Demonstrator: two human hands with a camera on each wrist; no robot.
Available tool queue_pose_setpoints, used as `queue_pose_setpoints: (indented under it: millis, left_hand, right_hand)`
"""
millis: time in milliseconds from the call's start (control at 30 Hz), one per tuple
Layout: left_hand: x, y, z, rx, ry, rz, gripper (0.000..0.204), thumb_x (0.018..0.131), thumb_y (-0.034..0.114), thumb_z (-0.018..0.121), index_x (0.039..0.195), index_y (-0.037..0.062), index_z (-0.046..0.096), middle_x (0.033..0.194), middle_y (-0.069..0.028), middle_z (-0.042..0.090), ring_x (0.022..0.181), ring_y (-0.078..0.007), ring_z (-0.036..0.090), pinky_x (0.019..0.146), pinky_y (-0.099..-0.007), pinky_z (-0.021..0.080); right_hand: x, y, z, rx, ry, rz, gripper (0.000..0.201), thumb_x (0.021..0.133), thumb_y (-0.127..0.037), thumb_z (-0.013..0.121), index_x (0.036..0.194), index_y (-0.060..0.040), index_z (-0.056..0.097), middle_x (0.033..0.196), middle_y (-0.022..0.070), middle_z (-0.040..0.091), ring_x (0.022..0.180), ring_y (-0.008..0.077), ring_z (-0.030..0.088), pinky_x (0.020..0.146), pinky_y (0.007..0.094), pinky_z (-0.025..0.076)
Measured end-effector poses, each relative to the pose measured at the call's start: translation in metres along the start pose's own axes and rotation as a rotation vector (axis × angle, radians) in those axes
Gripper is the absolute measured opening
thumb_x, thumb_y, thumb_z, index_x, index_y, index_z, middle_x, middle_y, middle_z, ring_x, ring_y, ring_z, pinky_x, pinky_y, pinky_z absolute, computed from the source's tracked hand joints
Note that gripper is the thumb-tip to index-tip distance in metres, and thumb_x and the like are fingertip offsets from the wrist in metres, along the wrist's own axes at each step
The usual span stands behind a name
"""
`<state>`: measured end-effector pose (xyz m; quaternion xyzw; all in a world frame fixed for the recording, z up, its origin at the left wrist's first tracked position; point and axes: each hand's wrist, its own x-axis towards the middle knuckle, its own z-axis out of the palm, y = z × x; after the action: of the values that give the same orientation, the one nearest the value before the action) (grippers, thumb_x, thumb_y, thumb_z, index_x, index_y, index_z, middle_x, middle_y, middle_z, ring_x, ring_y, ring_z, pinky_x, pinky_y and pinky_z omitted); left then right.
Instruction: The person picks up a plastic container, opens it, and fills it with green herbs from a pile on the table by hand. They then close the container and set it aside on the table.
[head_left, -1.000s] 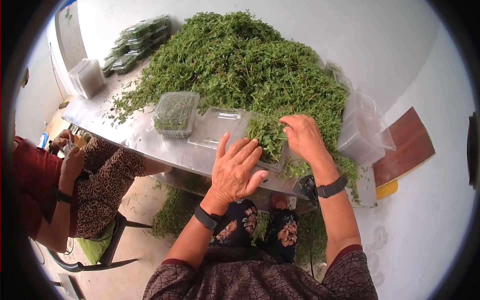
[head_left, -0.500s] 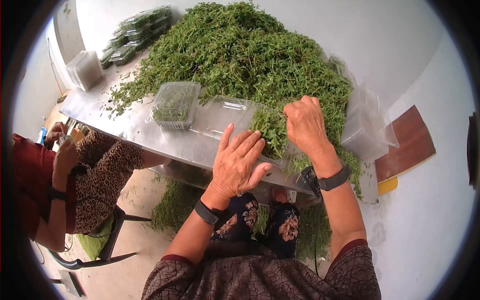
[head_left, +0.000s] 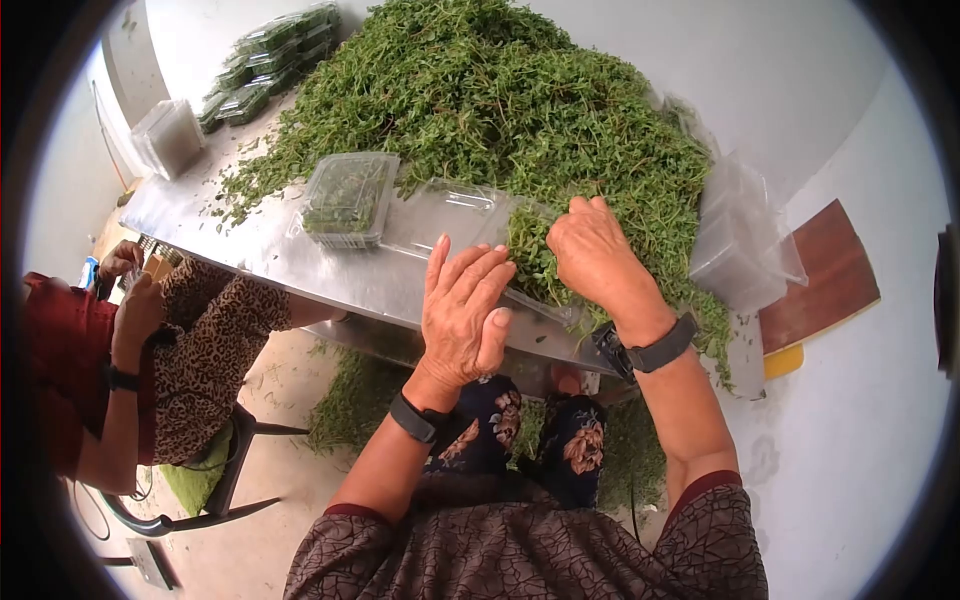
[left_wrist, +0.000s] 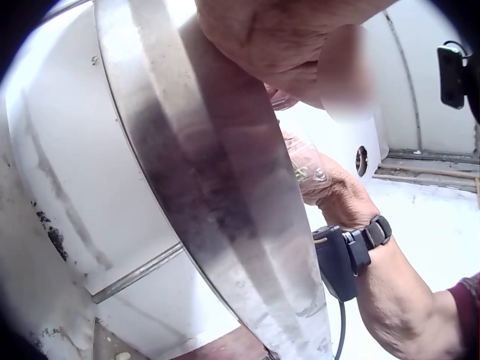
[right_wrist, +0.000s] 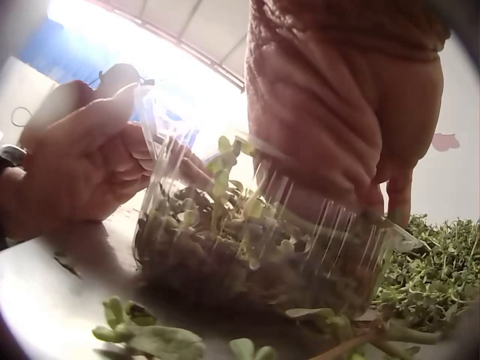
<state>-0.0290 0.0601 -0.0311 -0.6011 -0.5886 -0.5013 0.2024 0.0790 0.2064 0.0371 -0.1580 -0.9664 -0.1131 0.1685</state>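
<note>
Left fingers out straight, right fingers tucked down at a clear box of greens

So the open box is at the middle of the head view, right at the table's front edge, with leafy greens inside. The left hand is on its left side: 4 fingers pretty much straight and close together, thumb up near the index, tips by the box's near-left side. Not gripping anything that I can see.

The right hand is back-up over the box's right side, fingers bent downward. The tips are hidden, even in the right wrist view, so I can't tell if they're pinching any greens.

Materials: the box is thin, see-through plastic with ribbed walls, and a shiny clear lid lies flat to its left. The greens are small rounded leaves on skinny stems. Behind it all, a big shaggy heap of the same stuff fills the upper middle. The table is smooth, reflective metal.

Also around: a closed filled box left of the lid, a pile of filled boxes upper left, nested clear boxes at right, and a reddish-brown board beyond those.
</note>
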Motion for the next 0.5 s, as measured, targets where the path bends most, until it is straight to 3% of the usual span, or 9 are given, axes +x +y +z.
queue_pose_setpoints:
  millis: [167,267,333,500]
  left_hand:
    - [0.001,-0.002,0.0,-0.046,0.053,-0.022,0.039,0.089,0.031,0.04,0.104,0.0013,0.062,0.111,-0.0132,0.061,0.109,-0.031,0.054,0.111,-0.0518,0.023]
    - [0.0,-0.003,-0.001,-0.064,0.064,-0.016,0.039,0.089,0.031,0.04,0.103,0.0009,0.061,0.11,-0.0135,0.061,0.109,-0.0312,0.054,0.11,-0.0521,0.023]
    - [0.0,-0.002,-0.001,-0.066,0.065,-0.02,0.039,0.089,0.031,0.04,0.103,0.0008,0.061,0.11,-0.0136,0.061,0.109,-0.0313,0.054,0.11,-0.0522,0.024]
    - [0.0,-0.002,0.001,-0.078,0.076,-0.021,0.04,0.089,0.032,0.04,0.103,0.0001,0.061,0.11,-0.0141,0.061,0.109,-0.0319,0.054,0.109,-0.0524,0.025]
  right_hand:
    - [0.001,0.005,-0.009,0.021,-0.081,0.041,0.01,0.066,0.005,0.057,0.069,0.001,0.066,0.071,0.0146,0.06,0.086,0.0298,0.055,0.086,0.0397,0.041]
    - [-0.006,0.016,-0.014,0.131,-0.048,0.084,0.016,0.069,0.005,0.056,0.078,0.0004,0.068,0.078,0.0146,0.063,0.085,0.0306,0.056,0.085,0.04,0.042]
    - [-0.016,0.018,-0.024,0.319,0.159,0.081,0.02,0.071,0.005,0.056,0.085,-0.0006,0.069,0.086,0.0136,0.066,0.085,0.0302,0.057,0.083,0.0396,0.043]
    - [-0.044,0.006,-0.054,0.446,0.109,0.028,0.022,0.071,0.003,0.058,0.09,-0.0012,0.068,0.089,0.0114,0.068,0.087,0.0282,0.058,0.084,0.0383,0.043]
